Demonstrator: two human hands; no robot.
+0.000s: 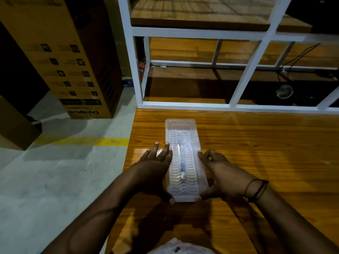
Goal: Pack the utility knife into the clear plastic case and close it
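Observation:
A long clear plastic case (180,131) lies on the wooden table (256,143), its length running away from me. Through its ribbed top the utility knife (180,162) shows as a thin pale bar along the middle. My left hand (156,167) presses flat against the case's left side, fingers stretched forward and thumb at the near corner. On the right side my right hand (220,173) holds the edge with curled fingers, its thumb at the near right corner. The lid appears to lie over the base.
A white metal shelf frame (238,105) stands along the table's far edge. A tall cardboard box (73,61) stands on the grey floor to the left, and the table's left edge runs close to the case. A crumpled clear plastic bag (176,246) lies at the near edge.

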